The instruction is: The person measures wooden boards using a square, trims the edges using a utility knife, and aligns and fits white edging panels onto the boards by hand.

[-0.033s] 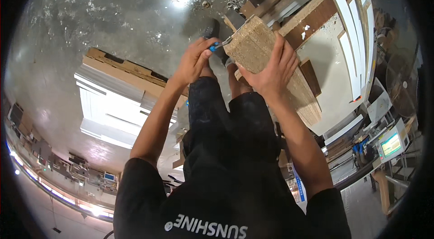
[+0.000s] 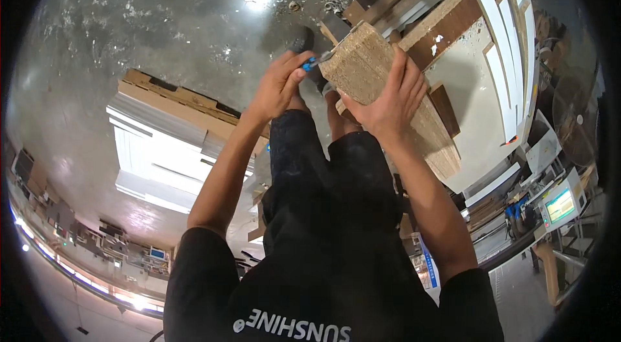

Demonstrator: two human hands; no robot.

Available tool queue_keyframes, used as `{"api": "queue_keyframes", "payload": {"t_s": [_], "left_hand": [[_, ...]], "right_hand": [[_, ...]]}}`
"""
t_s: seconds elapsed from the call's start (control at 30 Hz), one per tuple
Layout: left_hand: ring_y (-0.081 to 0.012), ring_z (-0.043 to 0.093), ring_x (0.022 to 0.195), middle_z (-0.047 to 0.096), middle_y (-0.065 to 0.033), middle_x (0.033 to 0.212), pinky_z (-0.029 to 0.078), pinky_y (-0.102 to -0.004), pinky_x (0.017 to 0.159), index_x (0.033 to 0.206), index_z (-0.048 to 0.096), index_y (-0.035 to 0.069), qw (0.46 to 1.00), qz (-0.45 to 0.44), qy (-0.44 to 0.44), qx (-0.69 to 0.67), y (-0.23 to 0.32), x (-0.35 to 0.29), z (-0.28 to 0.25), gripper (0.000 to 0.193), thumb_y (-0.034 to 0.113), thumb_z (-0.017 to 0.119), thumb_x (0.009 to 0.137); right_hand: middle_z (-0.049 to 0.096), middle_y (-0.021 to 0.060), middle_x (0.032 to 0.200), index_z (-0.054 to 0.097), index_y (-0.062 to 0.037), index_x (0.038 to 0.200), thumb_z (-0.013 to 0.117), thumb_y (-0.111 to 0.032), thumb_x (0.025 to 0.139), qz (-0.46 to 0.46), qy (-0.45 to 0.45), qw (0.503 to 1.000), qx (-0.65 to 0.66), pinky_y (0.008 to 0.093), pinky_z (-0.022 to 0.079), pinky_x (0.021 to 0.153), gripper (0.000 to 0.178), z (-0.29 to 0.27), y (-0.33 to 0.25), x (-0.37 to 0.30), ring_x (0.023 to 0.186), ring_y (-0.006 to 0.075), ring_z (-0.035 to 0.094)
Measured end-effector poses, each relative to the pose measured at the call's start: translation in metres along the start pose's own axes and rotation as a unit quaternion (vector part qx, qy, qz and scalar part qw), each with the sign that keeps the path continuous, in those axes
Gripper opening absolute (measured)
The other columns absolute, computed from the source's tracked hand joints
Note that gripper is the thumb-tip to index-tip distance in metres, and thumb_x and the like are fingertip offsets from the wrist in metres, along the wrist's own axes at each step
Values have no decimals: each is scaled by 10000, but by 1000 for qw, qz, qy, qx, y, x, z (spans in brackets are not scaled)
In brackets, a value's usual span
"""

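Observation:
My left hand [image 2: 280, 86] is closed around a small blue-handled tool with a metal blade [image 2: 310, 64]. The blade meets the left corner at the far end of a stack of chipboard strips [image 2: 362, 64]. Its exact kind is too small and blurred to tell. My right hand [image 2: 391, 99] grips the stack from above, thumb on the near left side and fingers reaching over the right side. The strips lie pressed together and slant from the upper middle down to the right. The fingertips of my left hand are partly hidden.
A pale board surface [image 2: 469, 77] lies right of the stack, with a brown-faced chipboard piece [image 2: 446, 28] on it. Long white strips [image 2: 504, 51] stand farther right. White panels and cardboard [image 2: 162, 154] lie at the left. White chips litter the grey floor [image 2: 194, 18]. A machine screen [image 2: 559, 206] glows at lower right.
The blue-handled tool has shifted very slightly at the corner of the stack. My right hand and the chipboard strips stay in place.

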State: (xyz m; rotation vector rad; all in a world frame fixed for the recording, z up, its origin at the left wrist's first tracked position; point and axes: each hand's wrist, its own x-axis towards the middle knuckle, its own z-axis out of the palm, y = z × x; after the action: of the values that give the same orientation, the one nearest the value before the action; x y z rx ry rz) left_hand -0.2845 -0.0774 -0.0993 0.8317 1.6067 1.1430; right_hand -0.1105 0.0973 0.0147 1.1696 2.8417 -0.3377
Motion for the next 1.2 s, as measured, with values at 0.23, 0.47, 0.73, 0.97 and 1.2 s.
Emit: {"api": "queue_keyframes", "payload": {"t_s": [0.23, 0.47, 0.73, 0.97, 1.2], "left_hand": [[-381, 617, 1043, 632, -182, 1067, 484, -439, 969, 1414, 665, 24, 999, 41, -14, -8, 4, 25, 1, 485, 400, 498, 1157], [-401, 613, 1009, 628, -192, 1037, 482, -461, 935, 1395, 680, 37, 1000, 29, 0, 8, 6, 18, 4, 495, 423, 497, 1145], [-369, 611, 1019, 640, -177, 1051, 484, -435, 950, 1384, 671, 0, 997, 75, 1, 9, 1, 51, 11, 506, 419, 502, 1154], [-402, 621, 991, 640, -187, 1030, 497, -462, 929, 1370, 689, 16, 998, 53, -16, -11, 5, 50, 7, 457, 378, 539, 1135], [-374, 668, 1062, 687, -202, 1095, 512, -484, 979, 1396, 690, 22, 996, 78, -13, 29, 18, 80, 10, 435, 342, 527, 1150]], "right_hand": [[515, 179, 1383, 413, -54, 1616, 943, -603, 652, 6, -18, 1000, -7, 553, 402, 1033, 1230, 0, 1, 0, 1219, 389, 525], [477, 222, 1427, 358, -39, 1648, 954, -580, 644, 25, -39, 999, 16, 584, 341, 1111, 1286, 1, 3, -5, 1304, 429, 469], [517, 181, 1373, 403, -59, 1619, 944, -611, 639, 18, -8, 1000, -9, 544, 420, 1024, 1248, 1, 4, -1, 1188, 383, 541], [507, 213, 1389, 371, -37, 1633, 938, -626, 673, 49, -8, 999, -3, 576, 384, 1088, 1261, 3, 6, -2, 1261, 419, 517], [528, 193, 1366, 397, -63, 1625, 928, -618, 680, 38, 2, 999, 9, 543, 419, 1034, 1218, -1, 5, 0, 1242, 398, 536]]}}
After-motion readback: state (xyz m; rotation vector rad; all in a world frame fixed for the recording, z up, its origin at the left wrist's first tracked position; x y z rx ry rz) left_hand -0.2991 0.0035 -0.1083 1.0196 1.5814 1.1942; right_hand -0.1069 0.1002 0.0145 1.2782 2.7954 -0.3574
